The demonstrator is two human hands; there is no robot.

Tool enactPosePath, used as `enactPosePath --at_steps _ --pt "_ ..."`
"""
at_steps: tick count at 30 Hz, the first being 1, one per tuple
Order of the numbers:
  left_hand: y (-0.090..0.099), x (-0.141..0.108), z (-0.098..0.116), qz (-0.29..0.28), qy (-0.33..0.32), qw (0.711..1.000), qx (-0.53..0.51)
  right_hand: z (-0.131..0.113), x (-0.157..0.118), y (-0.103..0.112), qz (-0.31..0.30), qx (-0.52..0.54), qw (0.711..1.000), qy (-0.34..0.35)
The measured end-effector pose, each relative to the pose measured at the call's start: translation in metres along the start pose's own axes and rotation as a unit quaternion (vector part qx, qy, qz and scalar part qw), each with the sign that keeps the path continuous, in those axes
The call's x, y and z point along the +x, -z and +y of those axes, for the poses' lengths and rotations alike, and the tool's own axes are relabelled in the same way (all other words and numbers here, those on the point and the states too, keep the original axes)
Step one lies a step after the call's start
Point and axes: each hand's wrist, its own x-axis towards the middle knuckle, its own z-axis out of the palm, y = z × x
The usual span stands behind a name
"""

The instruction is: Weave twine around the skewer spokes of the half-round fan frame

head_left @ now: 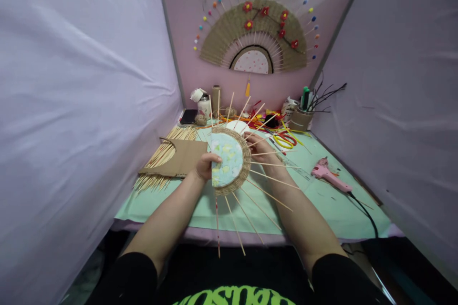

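A half-round fan piece is held up above the table, its straight edge on the left. Its middle is pale blue with yellow-green patches, a woven twine band runs round the curve, and several thin sticks radiate outward. My left hand grips the straight edge, thumb over the front. On the upper right, my right hand is closed at the band among the sticks; its fingers are partly hidden behind the piece.
Thin sticks lie under cut cardboard on the left. A pink glue gun with its cord lies right, scissors nearer the middle. Jars, string and a pot of twigs line the back. A decorated fan hangs on the wall.
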Motion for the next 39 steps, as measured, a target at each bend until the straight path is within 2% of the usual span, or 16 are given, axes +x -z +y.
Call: enactPosePath --at_steps 3,9,13,19,29,35,39 --pt "-0.002 0.0 0.0 -0.017 0.019 1.0 -0.008 -0.001 0.002 0.001 0.021 0.02 1.0 0.005" --pt "-0.004 0.002 -0.002 -0.029 0.047 0.998 -0.023 0.003 0.003 -0.002 0.09 -0.032 0.992 0.086" --pt "-0.004 0.001 -0.003 -0.022 0.056 0.998 -0.016 0.003 0.004 -0.002 0.101 -0.036 0.988 0.111" --pt "-0.008 0.0 -0.004 -0.017 0.025 0.999 -0.027 0.002 0.003 -0.002 0.106 -0.035 0.988 0.108" --pt "-0.009 0.002 -0.005 -0.003 0.04 0.998 -0.051 -0.009 0.006 0.005 0.098 0.003 0.985 0.14" --pt "-0.012 0.004 0.001 0.007 0.02 0.997 -0.07 -0.034 0.002 0.027 0.054 0.033 0.99 0.128" --pt "-0.01 0.005 0.006 0.024 0.004 0.997 -0.069 -0.055 -0.01 0.043 0.004 0.105 0.987 0.119"
